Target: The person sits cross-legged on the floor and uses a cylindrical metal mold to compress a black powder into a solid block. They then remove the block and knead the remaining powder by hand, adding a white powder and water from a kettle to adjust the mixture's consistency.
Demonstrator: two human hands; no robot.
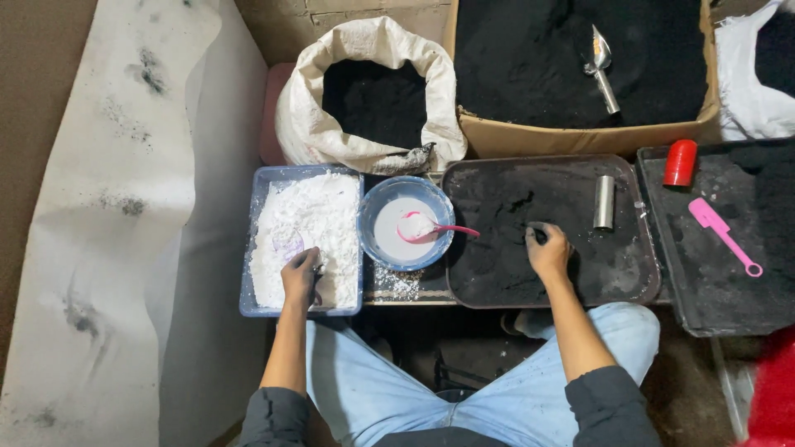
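My left hand [301, 277] rests in the white powder of a blue rectangular tray [259, 192], fingers curled down into the powder; what it grips is hidden. My right hand [547, 251] presses into black powder on a dark tray [638, 273], fingers closed on a small pinch of it. Between the two trays stands a blue bowl [370, 217] with white paste and a pink spoon [431, 228] holding a white lump. A metal cylinder [604, 201] stands upright on the dark tray, right of my right hand.
A white sack [308, 124] of black powder stands behind the blue tray. A cardboard box [580, 139] of black powder holds a metal scoop [601, 66]. A second dark tray [712, 319] at right carries a red cap [680, 162] and a pink spatula [723, 235]. White sheeting [124, 207] lies left.
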